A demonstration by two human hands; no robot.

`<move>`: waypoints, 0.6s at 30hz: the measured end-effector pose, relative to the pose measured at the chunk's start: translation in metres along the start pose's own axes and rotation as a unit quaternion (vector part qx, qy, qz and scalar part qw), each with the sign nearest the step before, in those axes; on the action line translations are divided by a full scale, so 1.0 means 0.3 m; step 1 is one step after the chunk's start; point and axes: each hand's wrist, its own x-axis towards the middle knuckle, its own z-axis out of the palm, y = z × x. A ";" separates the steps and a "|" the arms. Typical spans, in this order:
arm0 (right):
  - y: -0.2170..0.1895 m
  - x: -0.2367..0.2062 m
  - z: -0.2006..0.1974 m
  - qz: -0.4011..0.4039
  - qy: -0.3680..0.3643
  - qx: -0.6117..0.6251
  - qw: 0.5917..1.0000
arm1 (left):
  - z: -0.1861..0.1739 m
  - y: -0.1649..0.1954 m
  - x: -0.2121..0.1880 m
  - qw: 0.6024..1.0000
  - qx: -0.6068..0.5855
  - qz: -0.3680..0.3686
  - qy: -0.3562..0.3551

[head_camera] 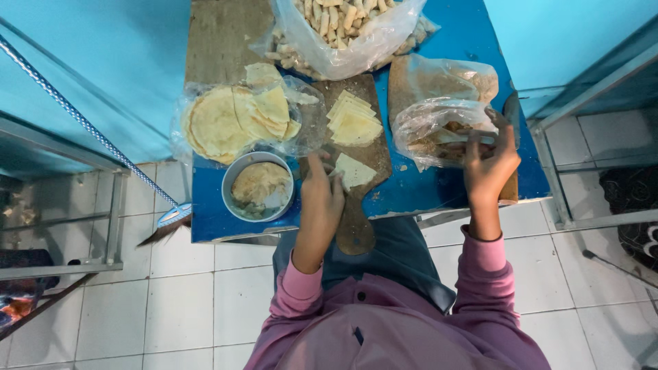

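Wooden cutting board (367, 147) carries one triangular wrapper (354, 170); left hand (321, 195) pinches its edge. Right hand (488, 164) grips the clear filling bag (439, 127), fingers closed on the plastic.

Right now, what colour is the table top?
Bright blue table top, seen in the head view.

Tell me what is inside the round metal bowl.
The bowl holds a pale, creamy-brown paste that covers most of its bottom. Whatever lies under the paste is hidden.

Blue table (480, 27), pale yellow wrappers (354, 125), brown board (373, 154), pink sleeves (484, 255).
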 end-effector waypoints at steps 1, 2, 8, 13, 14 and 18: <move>0.007 0.005 -0.001 -0.008 0.006 -0.004 1.000 | -0.006 0.007 -0.001 1.000 -0.004 -0.008 -0.002; 0.014 0.008 -0.003 -0.009 0.009 0.010 1.000 | -0.011 0.016 -0.004 1.000 -0.008 -0.017 -0.004; 0.034 0.002 -0.036 0.041 0.006 0.115 0.992 | -0.037 0.066 -0.024 0.999 0.033 -0.016 0.015; 0.022 -0.015 -0.082 0.044 0.026 0.141 0.989 | -0.047 0.086 -0.036 0.998 0.058 0.003 0.011; 0.012 -0.026 -0.088 0.049 0.034 0.143 0.988 | -0.048 0.087 -0.038 0.998 0.059 0.002 0.009; -0.048 -0.079 -0.082 0.108 0.035 0.185 0.976 | -0.044 0.079 -0.038 0.994 0.110 0.012 0.015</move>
